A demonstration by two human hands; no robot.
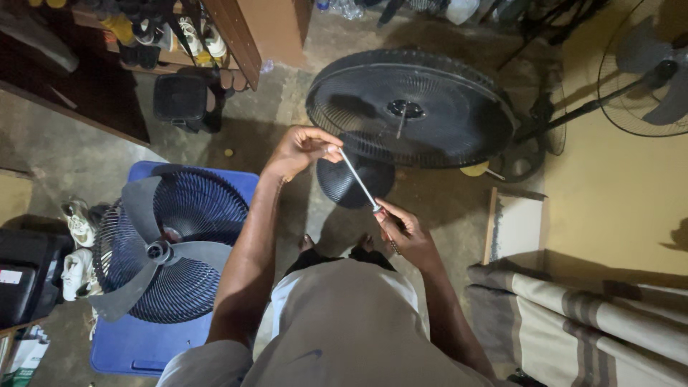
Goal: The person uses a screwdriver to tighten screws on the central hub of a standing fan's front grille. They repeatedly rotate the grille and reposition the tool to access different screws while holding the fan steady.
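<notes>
My left hand (299,150) and my right hand (403,231) each pinch one end of a thin silver metal rod (357,179) held slanted in front of me. Just beyond the rod lies a black round fan guard (444,136) with a short shaft at its centre, flat above a round black base (344,188) on the concrete floor. My bare feet show below the rod.
A grey fan blade (154,247) rests in another black guard on a blue plastic box (147,344) at left. Shoes on a wooden shelf (172,36) at top left, white shoes (77,244), a standing fan (648,72) at right, striped cloth (588,315).
</notes>
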